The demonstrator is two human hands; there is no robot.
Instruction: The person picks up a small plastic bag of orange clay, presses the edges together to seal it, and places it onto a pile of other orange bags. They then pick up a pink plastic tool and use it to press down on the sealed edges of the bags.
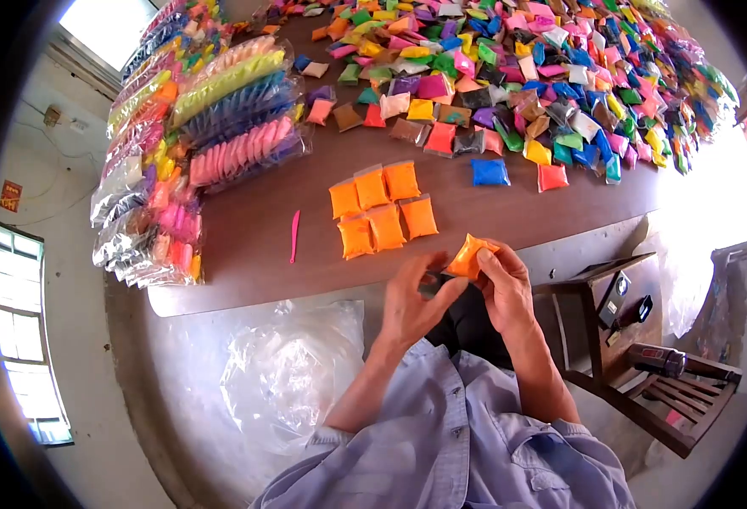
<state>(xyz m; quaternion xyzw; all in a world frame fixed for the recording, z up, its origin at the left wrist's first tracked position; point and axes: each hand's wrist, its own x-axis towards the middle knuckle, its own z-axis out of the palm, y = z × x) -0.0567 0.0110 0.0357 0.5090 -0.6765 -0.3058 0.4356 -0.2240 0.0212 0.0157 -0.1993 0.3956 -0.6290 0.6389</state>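
Note:
Between the thumb and fingers of my right hand (pixel 509 293) is a small orange clay packet (pixel 467 258) in clear plastic, held over the table's front edge. My left hand (pixel 413 304) is just left of it, thumb and fingers apart with nothing between them, fingertips close to the packet's left side. Beyond my hands, several like orange packets (pixel 385 227) lie in two rows on the brown table (pixel 259 229). A pink plastic knife (pixel 295 237) rests left of those rows.
A heap of mixed-colour packets (pixel 509 76) covers the table's far side, with a blue packet (pixel 490 172) at its near edge. Bagged packets (pixel 242 153) are stacked at left. A plastic bag (pixel 284 365) lies below the table; a wooden chair (pixel 628 339) stands at right.

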